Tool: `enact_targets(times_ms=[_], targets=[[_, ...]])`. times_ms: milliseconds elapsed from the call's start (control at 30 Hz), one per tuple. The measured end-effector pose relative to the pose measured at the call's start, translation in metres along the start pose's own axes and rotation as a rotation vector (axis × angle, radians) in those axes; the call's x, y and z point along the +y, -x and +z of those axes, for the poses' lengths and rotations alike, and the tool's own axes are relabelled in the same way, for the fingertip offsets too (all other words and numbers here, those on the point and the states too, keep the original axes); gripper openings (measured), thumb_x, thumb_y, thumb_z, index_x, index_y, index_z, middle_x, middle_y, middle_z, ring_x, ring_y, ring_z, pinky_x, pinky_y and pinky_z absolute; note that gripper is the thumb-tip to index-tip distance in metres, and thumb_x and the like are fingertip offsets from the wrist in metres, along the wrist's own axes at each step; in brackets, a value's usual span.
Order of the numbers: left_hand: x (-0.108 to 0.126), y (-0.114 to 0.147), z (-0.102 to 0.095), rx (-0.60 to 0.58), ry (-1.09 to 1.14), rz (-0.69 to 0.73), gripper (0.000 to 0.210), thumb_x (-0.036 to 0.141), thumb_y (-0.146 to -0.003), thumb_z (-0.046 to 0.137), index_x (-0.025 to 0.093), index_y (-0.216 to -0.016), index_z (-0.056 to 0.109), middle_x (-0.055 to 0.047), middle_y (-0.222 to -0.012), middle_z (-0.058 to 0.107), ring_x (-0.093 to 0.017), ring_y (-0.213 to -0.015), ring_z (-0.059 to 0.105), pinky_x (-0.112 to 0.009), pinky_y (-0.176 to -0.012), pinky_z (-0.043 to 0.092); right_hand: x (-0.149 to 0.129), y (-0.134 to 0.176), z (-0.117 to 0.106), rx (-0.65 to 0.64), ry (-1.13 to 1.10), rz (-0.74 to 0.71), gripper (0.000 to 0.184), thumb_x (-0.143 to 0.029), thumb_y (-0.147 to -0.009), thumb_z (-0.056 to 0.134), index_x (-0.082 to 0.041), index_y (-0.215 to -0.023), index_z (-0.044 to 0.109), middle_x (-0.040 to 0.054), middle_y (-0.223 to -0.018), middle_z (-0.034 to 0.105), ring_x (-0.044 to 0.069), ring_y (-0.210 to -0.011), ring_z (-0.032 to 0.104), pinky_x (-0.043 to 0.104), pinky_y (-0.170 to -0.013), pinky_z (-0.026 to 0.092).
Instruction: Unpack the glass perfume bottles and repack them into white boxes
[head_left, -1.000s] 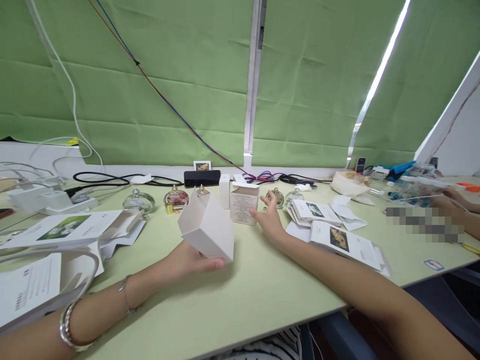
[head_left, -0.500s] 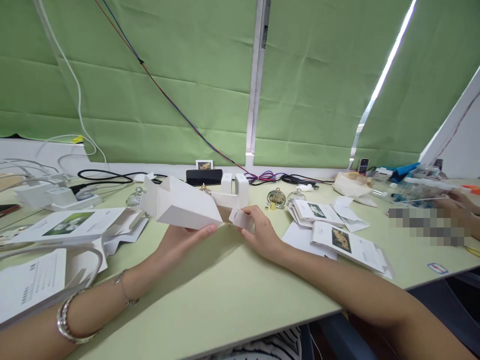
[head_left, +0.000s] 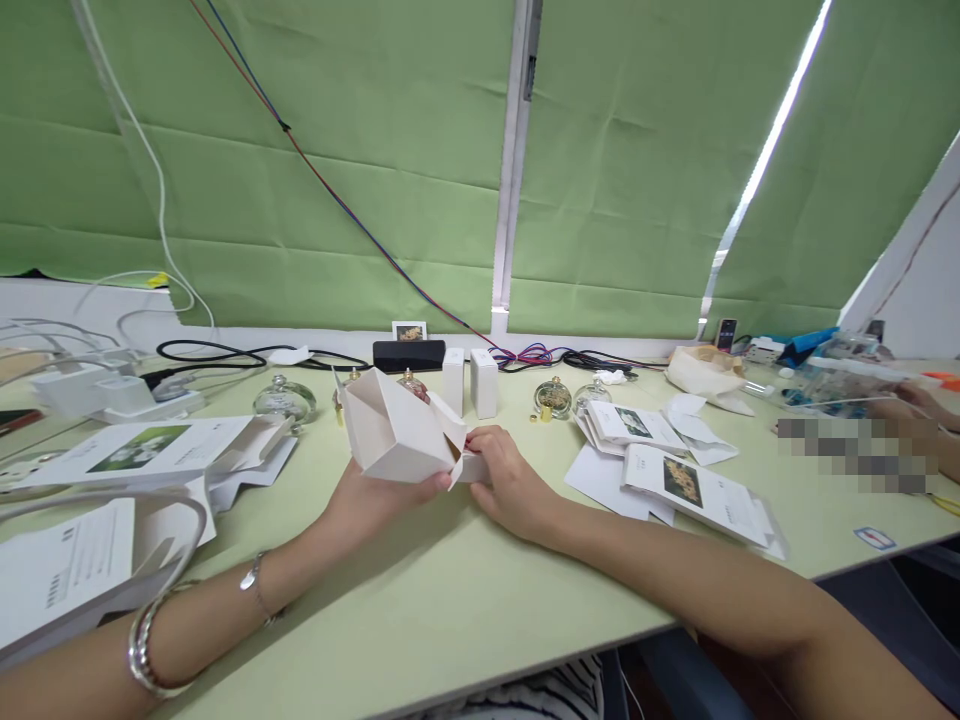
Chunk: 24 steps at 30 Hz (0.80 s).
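My left hand (head_left: pixel 379 510) grips a white cardboard box (head_left: pixel 409 435) from below and in front, its thumb along the lower edge. The box is tilted, and its near-left end stands open with flaps spread. At the box's right end, my right hand (head_left: pixel 514 485) is closed on a small white piece (head_left: pixel 472 467), which looks like a flap or a little carton; its far part is hidden by the fingers. Behind the box stand two small white cartons (head_left: pixel 484 383) and a round glass bottle (head_left: pixel 411 384) with a gold top, partly covered.
More glass bottles stand at left (head_left: pixel 285 400) and right (head_left: pixel 553 397). Flattened printed boxes lie on both sides (head_left: pixel 697 485). Cables (head_left: pixel 262 350) and a black case (head_left: pixel 409 355) line the back. A co-worker's hand (head_left: pixel 911 405) is at far right.
The box has tipped and shifted right and slightly down, uncovering the glass bottles behind it. My right hand has turned and now presses the white piece close against the box's right end.
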<state>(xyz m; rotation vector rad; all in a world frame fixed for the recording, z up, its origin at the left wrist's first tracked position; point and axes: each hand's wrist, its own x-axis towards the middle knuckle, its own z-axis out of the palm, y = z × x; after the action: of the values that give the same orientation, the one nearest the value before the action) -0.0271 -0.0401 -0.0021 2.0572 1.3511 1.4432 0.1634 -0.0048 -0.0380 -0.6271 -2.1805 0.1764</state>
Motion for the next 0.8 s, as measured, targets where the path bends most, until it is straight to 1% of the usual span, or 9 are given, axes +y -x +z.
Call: enact_targets(times_ms=[100, 200, 267, 433, 533, 600, 667, 733, 800], targets=[[-0.002, -0.001, 0.0, -0.016, -0.046, -0.006, 0.074, 0.048, -0.066, 0.07, 0.026, -0.131, 0.04, -0.01, -0.123, 0.059, -0.032, -0.11, 0.058, -0.044, -0.086, 0.052, -0.001, -0.001, 0.0, 0.005, 0.005, -0.015, 0.044, 0.0, -0.068, 0.045, -0.02, -0.107, 0.04, 0.0114, -0.112, 0.047, 0.024, -0.108, 0.045, 0.045, -0.092, 0.045], [-0.006, -0.002, -0.001, -0.064, -0.123, -0.014, 0.061, 0.05, -0.068, 0.069, 0.024, -0.12, 0.051, -0.01, -0.115, 0.063, -0.032, -0.108, 0.059, -0.045, -0.087, 0.051, -0.003, -0.001, 0.0, 0.008, 0.011, 0.01, 0.043, 0.0, -0.067, 0.044, -0.019, -0.106, 0.041, 0.0119, -0.111, 0.047, 0.024, -0.107, 0.045, 0.046, -0.093, 0.045], [-0.007, -0.002, -0.001, -0.084, -0.153, -0.016, 0.056, 0.052, -0.068, 0.068, 0.023, -0.114, 0.055, -0.01, -0.109, 0.065, -0.033, -0.107, 0.059, -0.045, -0.088, 0.051, -0.003, 0.0, 0.0, 0.008, 0.007, 0.027, 0.042, 0.0, -0.066, 0.044, -0.018, -0.104, 0.042, 0.0119, -0.109, 0.048, 0.024, -0.106, 0.046, 0.045, -0.092, 0.045], [-0.002, -0.001, -0.002, -0.099, -0.16, -0.009, 0.05, 0.053, -0.07, 0.066, 0.022, -0.108, 0.061, -0.009, -0.109, 0.066, -0.033, -0.107, 0.059, -0.047, -0.092, 0.048, -0.004, 0.0, 0.0, 0.01, 0.005, 0.029, 0.043, -0.001, -0.066, 0.044, -0.019, -0.105, 0.04, 0.0104, -0.107, 0.048, 0.023, -0.104, 0.046, 0.044, -0.091, 0.045], [0.004, -0.002, -0.003, -0.119, -0.104, -0.012, 0.045, 0.052, -0.071, 0.066, 0.022, -0.105, 0.062, -0.008, -0.111, 0.067, -0.032, -0.107, 0.059, -0.046, -0.093, 0.048, -0.005, -0.001, 0.001, 0.004, 0.005, 0.024, 0.044, -0.001, -0.067, 0.045, -0.019, -0.107, 0.04, 0.0107, -0.109, 0.047, 0.023, -0.102, 0.046, 0.044, -0.09, 0.045], [0.008, -0.001, -0.003, -0.147, -0.042, -0.028, 0.045, 0.051, -0.073, 0.066, 0.022, -0.108, 0.061, -0.007, -0.113, 0.066, -0.031, -0.108, 0.059, -0.044, -0.094, 0.048, -0.006, -0.001, 0.002, 0.0, 0.003, 0.019, 0.045, -0.001, -0.067, 0.045, -0.019, -0.108, 0.041, 0.011, -0.11, 0.047, 0.024, -0.104, 0.045, 0.044, -0.09, 0.045], [0.01, 0.001, -0.002, -0.201, 0.025, -0.021, 0.047, 0.048, -0.076, 0.063, 0.023, -0.115, 0.056, -0.008, -0.12, 0.063, -0.031, -0.113, 0.057, -0.044, -0.096, 0.047, -0.007, -0.001, 0.003, -0.003, -0.003, 0.024, 0.047, -0.001, -0.066, 0.046, -0.019, -0.109, 0.041, 0.0107, -0.111, 0.047, 0.024, -0.106, 0.045, 0.045, -0.091, 0.044], [0.009, 0.005, -0.001, -0.283, 0.071, 0.016, 0.048, 0.045, -0.081, 0.059, 0.024, -0.124, 0.05, -0.01, -0.129, 0.057, -0.031, -0.12, 0.052, -0.046, -0.099, 0.045, -0.008, -0.001, 0.003, -0.004, -0.018, 0.032, 0.047, -0.002, -0.066, 0.046, -0.02, -0.109, 0.041, 0.0103, -0.111, 0.047, 0.024, -0.106, 0.045, 0.045, -0.091, 0.044], [0.004, 0.008, 0.001, -0.35, 0.058, 0.047, 0.05, 0.043, -0.084, 0.056, 0.027, -0.13, 0.044, -0.01, -0.137, 0.05, -0.031, -0.127, 0.045, -0.049, -0.103, 0.041, -0.008, -0.001, 0.001, 0.008, -0.043, 0.043, 0.045, -0.004, -0.067, 0.047, -0.02, -0.108, 0.04, 0.0101, -0.111, 0.047, 0.023, -0.105, 0.045, 0.044, -0.092, 0.044]])
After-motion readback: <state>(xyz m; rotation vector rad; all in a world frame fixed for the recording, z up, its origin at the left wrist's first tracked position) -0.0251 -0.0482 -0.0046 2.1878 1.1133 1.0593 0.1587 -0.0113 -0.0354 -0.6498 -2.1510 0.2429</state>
